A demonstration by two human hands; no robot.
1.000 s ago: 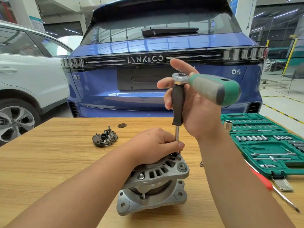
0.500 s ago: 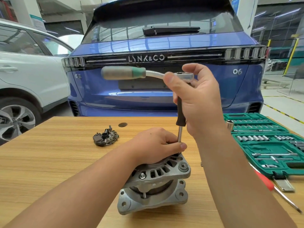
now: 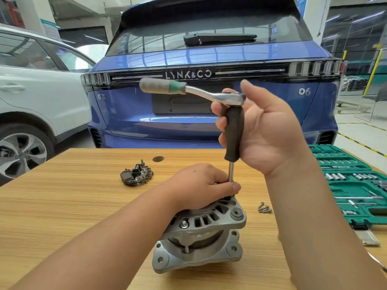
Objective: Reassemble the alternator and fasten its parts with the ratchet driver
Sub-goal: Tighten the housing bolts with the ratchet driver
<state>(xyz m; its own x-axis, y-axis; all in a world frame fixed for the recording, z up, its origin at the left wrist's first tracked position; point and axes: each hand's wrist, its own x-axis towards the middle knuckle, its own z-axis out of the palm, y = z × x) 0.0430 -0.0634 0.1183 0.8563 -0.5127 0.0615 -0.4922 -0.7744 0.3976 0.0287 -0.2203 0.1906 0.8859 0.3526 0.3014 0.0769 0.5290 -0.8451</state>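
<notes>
Both hands busy: left hand point(image 3: 201, 185) steadying shaft, right hand point(image 3: 266, 130) around ratchet driver point(image 3: 233, 130); sockets in green case point(image 3: 356, 197).

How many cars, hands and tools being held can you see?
Cars: 2, a blue car and a white car.
Hands: 2, the left hand and the right hand.
Tools held: 1, the ratchet driver.
Total: 5

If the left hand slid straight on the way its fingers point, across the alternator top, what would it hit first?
The left hand already pinches the driver shaft. Beyond it, probably the loose screws on the table; depth is unclear.
</notes>
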